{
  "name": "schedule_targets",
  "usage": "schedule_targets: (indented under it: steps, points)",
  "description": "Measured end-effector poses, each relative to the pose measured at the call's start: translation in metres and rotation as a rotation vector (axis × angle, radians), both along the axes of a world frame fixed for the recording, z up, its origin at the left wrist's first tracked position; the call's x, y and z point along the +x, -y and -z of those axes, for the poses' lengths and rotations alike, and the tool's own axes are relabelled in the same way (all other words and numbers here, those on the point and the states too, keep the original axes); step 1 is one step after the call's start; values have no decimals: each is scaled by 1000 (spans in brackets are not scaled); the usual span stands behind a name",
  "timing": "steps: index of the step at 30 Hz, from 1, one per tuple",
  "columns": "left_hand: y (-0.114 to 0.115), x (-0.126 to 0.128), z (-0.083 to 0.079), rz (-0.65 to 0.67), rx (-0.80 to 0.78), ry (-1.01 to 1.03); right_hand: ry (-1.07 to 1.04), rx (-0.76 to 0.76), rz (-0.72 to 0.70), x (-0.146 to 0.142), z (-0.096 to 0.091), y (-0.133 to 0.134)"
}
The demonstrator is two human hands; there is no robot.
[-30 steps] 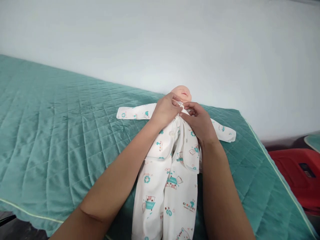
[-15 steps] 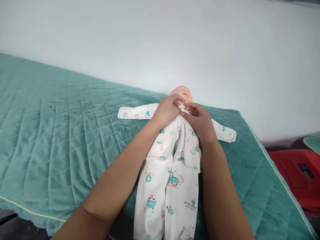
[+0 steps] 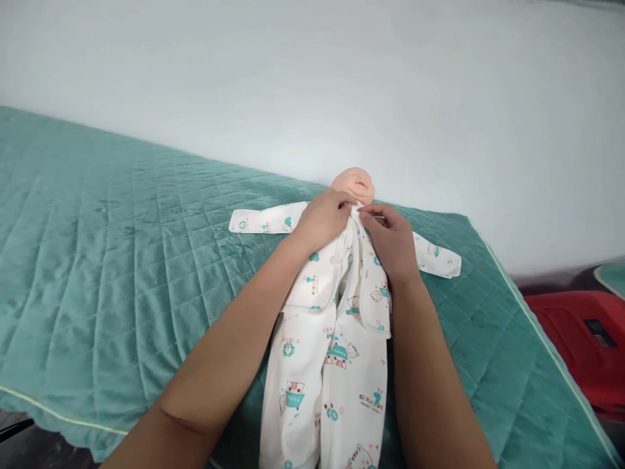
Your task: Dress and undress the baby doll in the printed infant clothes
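Note:
A baby doll lies on its back in a white printed jacket and matching pants. Both sleeves stretch out to the sides. At the collar, just under the doll's chin, my left hand pinches the jacket's left-hand front edge. Opposite it, my right hand grips the other edge between thumb and fingers. The two edges meet at the neck and part below, where the front hangs apart over the pants. My fingers partly hide the collar and its fastening.
A green quilted cover spreads beneath the doll, its piped edge running down the right side. Behind it rises a white wall. A red plastic chair or stool stands at the right, below the cover's edge.
My fingers have drawn closer together at the collar and sit slightly lower, uncovering more of the doll's chin. The doll's body and sleeves stay nearly in place.

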State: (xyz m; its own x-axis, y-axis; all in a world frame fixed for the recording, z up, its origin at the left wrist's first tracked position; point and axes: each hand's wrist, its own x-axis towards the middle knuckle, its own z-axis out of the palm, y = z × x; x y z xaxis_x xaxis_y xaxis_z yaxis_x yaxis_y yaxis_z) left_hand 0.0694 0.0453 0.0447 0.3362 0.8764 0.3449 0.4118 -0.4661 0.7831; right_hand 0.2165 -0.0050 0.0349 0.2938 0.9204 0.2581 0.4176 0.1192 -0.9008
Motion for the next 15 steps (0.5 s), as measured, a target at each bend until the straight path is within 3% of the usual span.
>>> schedule_targets:
  steps: [8,15]
  points:
    - [-1,-2,-1,4,-2,19,117,80,29,-2,-3,3]
    - [-1,-5,3,18,47,67,180,7,-70,3,3,5]
